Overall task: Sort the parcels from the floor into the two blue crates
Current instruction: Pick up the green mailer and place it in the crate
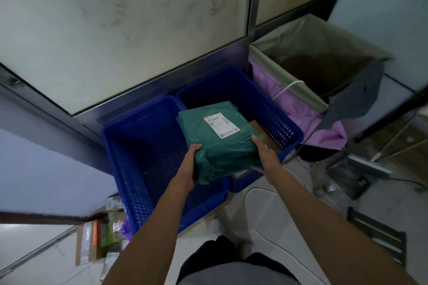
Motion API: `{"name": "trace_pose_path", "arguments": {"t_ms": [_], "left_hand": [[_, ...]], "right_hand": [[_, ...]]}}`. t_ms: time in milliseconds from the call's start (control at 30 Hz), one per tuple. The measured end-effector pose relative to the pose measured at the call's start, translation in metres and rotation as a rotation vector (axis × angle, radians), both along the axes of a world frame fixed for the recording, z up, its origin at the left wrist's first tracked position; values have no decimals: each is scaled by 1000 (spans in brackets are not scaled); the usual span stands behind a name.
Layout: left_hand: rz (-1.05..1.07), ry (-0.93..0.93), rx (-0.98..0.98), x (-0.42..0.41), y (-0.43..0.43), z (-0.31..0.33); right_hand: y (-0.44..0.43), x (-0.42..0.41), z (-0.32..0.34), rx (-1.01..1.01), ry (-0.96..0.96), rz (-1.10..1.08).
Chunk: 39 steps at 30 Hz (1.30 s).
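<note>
Green parcel (218, 139) held over the two blue crates at the centre of the frame.

Left hand (191, 165) and right hand (266, 154) clasp its near corners, fingers wrapped on the plastic; it hangs above the seam between left crate (139, 169) and right crate (273, 120). More parcels (102, 233) lie on the floor at lower left; a lined bin (301, 69) stands upper right.

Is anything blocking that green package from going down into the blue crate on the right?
Nothing visible blocks it. The green parcel, held by left hand and right hand, hangs over the right crate, where a brown parcel already lies.
</note>
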<state>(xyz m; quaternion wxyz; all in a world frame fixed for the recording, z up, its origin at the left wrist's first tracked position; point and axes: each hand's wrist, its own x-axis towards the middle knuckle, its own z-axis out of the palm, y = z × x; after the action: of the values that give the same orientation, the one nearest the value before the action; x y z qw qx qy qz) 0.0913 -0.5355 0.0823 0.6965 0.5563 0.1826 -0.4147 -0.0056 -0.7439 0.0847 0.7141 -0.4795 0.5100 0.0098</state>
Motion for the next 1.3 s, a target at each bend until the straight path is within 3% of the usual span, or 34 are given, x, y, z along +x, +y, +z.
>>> {"name": "trace_pose_path", "arguments": {"t_ms": [233,333,467,700,833,1000,1200,1300], "left_hand": [[-75,-14,26,29,-50,5],[-94,8,46,32,-73,0],[-58,32,105,36,-109,-13],[134,59,159,33,-192,-15],[239,62,129,29,-232,-11],[186,35,151,21,-263,-16],[284,35,258,40,-257,-23],[327,-43,463,57,-239,-22]], "right_hand": [[-23,33,3,160,-33,-308],[-20,45,2,289,-45,-319],[-37,60,-8,316,1,-244],[-104,91,-31,400,70,106],[-162,112,-91,334,94,234],[-198,111,-22,290,55,360],[-246,110,-43,335,46,484],[-264,104,-43,367,1,564]]}}
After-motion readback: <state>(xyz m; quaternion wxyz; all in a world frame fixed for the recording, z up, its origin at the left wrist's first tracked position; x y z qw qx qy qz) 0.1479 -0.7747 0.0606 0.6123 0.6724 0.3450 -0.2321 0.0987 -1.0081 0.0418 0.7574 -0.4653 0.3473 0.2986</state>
